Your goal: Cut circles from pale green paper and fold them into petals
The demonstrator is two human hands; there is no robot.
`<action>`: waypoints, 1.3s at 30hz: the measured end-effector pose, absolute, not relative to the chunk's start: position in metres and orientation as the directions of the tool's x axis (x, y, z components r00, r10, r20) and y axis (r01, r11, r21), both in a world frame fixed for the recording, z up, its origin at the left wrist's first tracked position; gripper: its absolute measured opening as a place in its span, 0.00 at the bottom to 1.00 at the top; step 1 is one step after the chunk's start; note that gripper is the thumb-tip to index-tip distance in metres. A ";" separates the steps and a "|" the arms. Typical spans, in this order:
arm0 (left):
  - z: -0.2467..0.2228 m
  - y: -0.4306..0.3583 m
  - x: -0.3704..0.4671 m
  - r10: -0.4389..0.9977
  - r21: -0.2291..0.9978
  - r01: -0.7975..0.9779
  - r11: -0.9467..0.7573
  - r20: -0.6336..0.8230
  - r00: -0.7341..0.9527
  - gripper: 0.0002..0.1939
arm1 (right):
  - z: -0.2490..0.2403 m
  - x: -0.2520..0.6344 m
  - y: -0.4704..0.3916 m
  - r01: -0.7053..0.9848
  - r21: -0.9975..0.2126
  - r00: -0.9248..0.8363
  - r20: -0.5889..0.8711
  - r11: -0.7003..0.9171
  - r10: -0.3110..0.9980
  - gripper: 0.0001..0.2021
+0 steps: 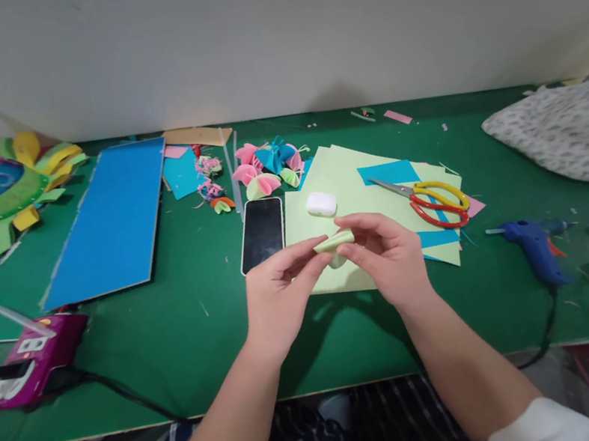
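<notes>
A small folded piece of light green paper [334,241] is pinched between both hands above the table. My left hand [279,295] grips its left end between thumb and fingers. The right end is held the same way by my right hand [388,253]. Under and beyond the hands lie light green paper sheets [339,167] with blue paper strips [389,173] on them. A white earphone case [321,204] rests on the sheets just past my fingers. To the left is a phone [263,234] with a dark screen. Scissors [433,202] with red and yellow handles lie on the right.
Folded paper petals [267,166] in pink, blue and green sit behind the phone. A blue board [109,219] and a purple power strip [31,362] are at left. At right are a blue glue gun [536,250] with its cord and a patterned cloth item [569,130].
</notes>
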State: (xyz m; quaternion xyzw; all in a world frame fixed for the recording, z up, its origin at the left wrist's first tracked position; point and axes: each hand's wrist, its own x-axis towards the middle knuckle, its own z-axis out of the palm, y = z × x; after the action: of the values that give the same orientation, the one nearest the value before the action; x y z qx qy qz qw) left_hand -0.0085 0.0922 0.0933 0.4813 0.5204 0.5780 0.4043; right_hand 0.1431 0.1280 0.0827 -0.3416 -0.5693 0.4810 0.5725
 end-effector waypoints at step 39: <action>0.082 0.106 -0.015 0.993 0.937 -0.349 -0.021 -0.022 -0.119 0.07 | 0.088 0.141 0.124 -0.119 -0.908 -0.126 0.416 0.402 0.901 0.15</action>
State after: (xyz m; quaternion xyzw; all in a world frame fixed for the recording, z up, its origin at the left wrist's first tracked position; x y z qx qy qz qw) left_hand -0.0155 0.1057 0.0821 0.3717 0.4327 0.6101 0.5499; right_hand 0.1415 0.1236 0.0877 -0.3223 -0.6066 0.4416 0.5772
